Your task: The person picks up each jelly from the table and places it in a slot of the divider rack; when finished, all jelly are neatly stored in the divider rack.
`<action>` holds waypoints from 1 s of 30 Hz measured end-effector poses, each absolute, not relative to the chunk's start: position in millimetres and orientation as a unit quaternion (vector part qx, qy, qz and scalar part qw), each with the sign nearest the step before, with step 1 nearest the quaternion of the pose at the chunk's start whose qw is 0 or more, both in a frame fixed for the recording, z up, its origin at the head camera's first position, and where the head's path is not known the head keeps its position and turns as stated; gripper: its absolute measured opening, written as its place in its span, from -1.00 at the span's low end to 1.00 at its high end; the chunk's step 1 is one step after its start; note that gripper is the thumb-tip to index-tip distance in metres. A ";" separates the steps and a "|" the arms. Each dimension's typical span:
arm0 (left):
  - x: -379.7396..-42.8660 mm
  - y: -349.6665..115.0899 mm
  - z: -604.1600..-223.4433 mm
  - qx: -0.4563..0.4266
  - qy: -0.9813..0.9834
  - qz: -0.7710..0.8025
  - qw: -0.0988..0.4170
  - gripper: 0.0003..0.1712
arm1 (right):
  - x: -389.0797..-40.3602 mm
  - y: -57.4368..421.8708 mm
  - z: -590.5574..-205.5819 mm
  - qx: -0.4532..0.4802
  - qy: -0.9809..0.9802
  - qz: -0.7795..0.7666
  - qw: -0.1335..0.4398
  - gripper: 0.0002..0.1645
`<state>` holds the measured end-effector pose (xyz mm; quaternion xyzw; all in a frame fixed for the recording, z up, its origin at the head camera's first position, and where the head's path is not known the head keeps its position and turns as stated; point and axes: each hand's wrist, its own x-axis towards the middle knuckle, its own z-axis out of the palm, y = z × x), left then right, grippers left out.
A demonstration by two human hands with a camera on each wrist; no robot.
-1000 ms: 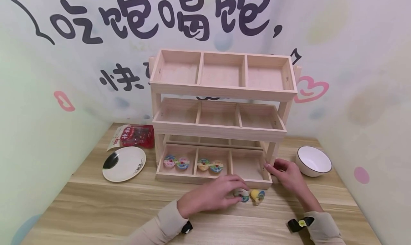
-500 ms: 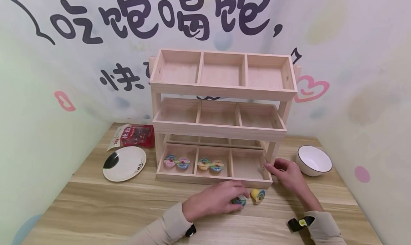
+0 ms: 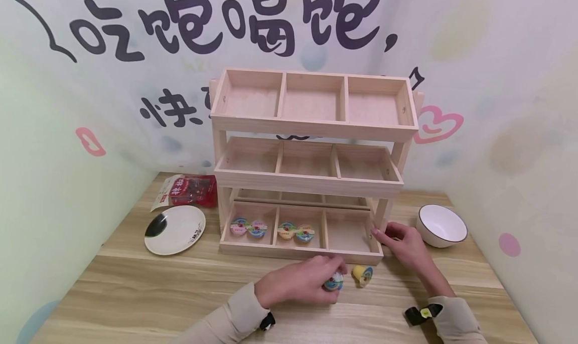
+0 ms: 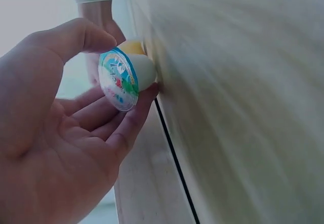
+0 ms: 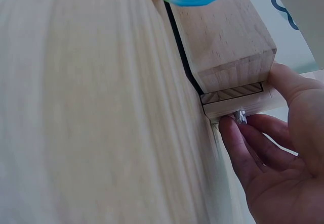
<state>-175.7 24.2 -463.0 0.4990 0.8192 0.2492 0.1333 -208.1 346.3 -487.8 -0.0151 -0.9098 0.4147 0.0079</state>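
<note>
My left hand [image 3: 302, 283] pinches a jelly cup [image 3: 333, 282] with a printed blue-edged lid, close to the tabletop in front of the rack. In the left wrist view that jelly cup [image 4: 119, 80] has a whitish body, tilted on its side between thumb and fingers. Just right of it a yellow jelly cup [image 3: 361, 275] lies on its side. My right hand [image 3: 406, 246] grips the lower right end of the wooden rack [image 3: 307, 183]. In the right wrist view its fingers [image 5: 238, 143] press near a metal bolt [image 5: 240, 117], thumb over the edge.
In the bottom tier, joined jelly cups [image 3: 248, 228] lie in the left compartment and another pair [image 3: 295, 232] in the middle one. A plate [image 3: 175, 229] and a red snack bag [image 3: 193, 191] are left of the rack; a white bowl [image 3: 441, 226] stands right.
My left hand has closed on the whitish jelly cup and drawn it slightly left and toward me. The right hand stays at the rack's end.
</note>
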 end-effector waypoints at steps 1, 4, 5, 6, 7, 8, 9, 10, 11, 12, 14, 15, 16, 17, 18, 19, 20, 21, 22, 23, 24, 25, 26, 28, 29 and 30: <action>-175.8 24.1 -462.5 0.500 0.819 0.247 0.136 -0.55 | -208.3 346.3 -488.2 -0.017 -0.909 0.416 0.008 -0.32; -175.5 23.4 -461.1 0.513 0.818 0.226 0.125 -0.57 | -208.6 346.8 -489.1 -0.016 -0.910 0.415 0.008 -0.32; -175.0 22.9 -460.6 0.516 0.819 0.219 0.119 -0.54 | -208.8 346.8 -489.4 -0.016 -0.909 0.416 0.009 -0.32; -174.3 22.2 -460.2 0.516 0.821 0.214 0.116 -0.50 | -208.9 346.9 -489.7 -0.016 -0.909 0.417 0.010 -0.33; -173.6 21.5 -460.2 0.513 0.823 0.213 0.114 -0.46 | -208.9 347.0 -489.9 -0.016 -0.909 0.417 0.010 -0.34; -172.7 20.7 -460.1 0.509 0.827 0.210 0.109 -0.42 | -208.9 347.1 -489.9 -0.014 -0.909 0.417 0.011 -0.34; -171.8 19.8 -459.9 0.504 0.832 0.208 0.106 -0.39 | -209.0 347.2 -490.1 -0.014 -0.909 0.417 0.012 -0.35; -171.1 19.3 -460.0 0.500 0.834 0.210 0.103 -0.37 | -209.0 347.1 -490.1 -0.014 -0.909 0.417 0.012 -0.36; -170.6 18.9 -460.1 0.497 0.836 0.211 0.102 -0.37 | -209.0 347.0 -490.1 -0.015 -0.908 0.418 0.012 -0.36; -170.3 18.7 -460.1 0.496 0.836 0.212 0.099 -0.36 | -209.0 346.9 -490.1 -0.015 -0.908 0.418 0.013 -0.36; -169.8 17.7 -459.7 0.496 0.838 0.208 0.091 -0.36 | -209.0 346.5 -489.6 -0.015 -0.909 0.416 0.014 -0.35; -170.0 17.6 -459.3 0.500 0.836 0.207 0.087 -0.37 | -209.0 346.3 -489.4 -0.015 -0.909 0.416 0.015 -0.34; -170.5 17.7 -459.0 0.504 0.835 0.205 0.081 -0.38 | -208.9 346.0 -489.1 -0.014 -0.910 0.415 0.015 -0.34; -171.0 17.7 -458.2 0.508 0.833 0.204 0.076 -0.39 | -208.9 345.8 -488.9 -0.013 -0.910 0.415 0.015 -0.34; -171.8 17.8 -457.4 0.510 0.832 0.205 0.070 -0.40 | -208.9 345.7 -488.7 -0.012 -0.910 0.414 0.015 -0.34; -172.6 17.9 -456.5 0.509 0.833 0.207 0.066 -0.41 | -209.0 345.6 -488.6 -0.011 -0.910 0.414 0.015 -0.34; -173.6 18.2 -455.6 0.508 0.833 0.209 0.062 -0.43 | -209.1 345.6 -488.5 -0.011 -0.910 0.414 0.015 -0.34; -174.5 18.5 -454.5 0.507 0.833 0.212 0.059 -0.44 | -209.2 345.6 -488.5 -0.010 -0.910 0.414 0.016 -0.35; -175.2 18.6 -453.7 0.505 0.834 0.214 0.057 -0.47 | -209.2 345.6 -488.4 -0.010 -0.910 0.414 0.016 -0.36; -175.7 18.4 -452.7 0.502 0.835 0.217 0.057 -0.50 | -209.4 345.7 -488.3 -0.009 -0.910 0.413 0.016 -0.36; -176.1 18.3 -452.1 0.500 0.836 0.219 0.058 -0.52 | -209.4 345.6 -488.2 -0.009 -0.910 0.413 0.017 -0.36; -176.2 18.0 -451.7 0.499 0.836 0.219 0.059 -0.54 | -209.5 345.6 -488.2 -0.010 -0.910 0.414 0.017 -0.37; -176.4 17.9 -451.4 0.501 0.835 0.219 0.060 -0.56 | -209.5 345.6 -488.2 -0.011 -0.910 0.414 0.017 -0.37; -176.5 17.8 -451.2 0.503 0.833 0.222 0.062 -0.59 | -209.6 345.6 -488.7 -0.012 -0.909 0.415 0.017 -0.36; -176.5 17.6 -451.3 0.504 0.832 0.223 0.062 -0.59 | -209.6 345.6 -489.1 -0.012 -0.909 0.417 0.016 -0.36; -176.5 17.6 -451.5 0.503 0.832 0.225 0.063 -0.58 | -209.7 345.6 -489.6 -0.012 -0.908 0.418 0.015 -0.36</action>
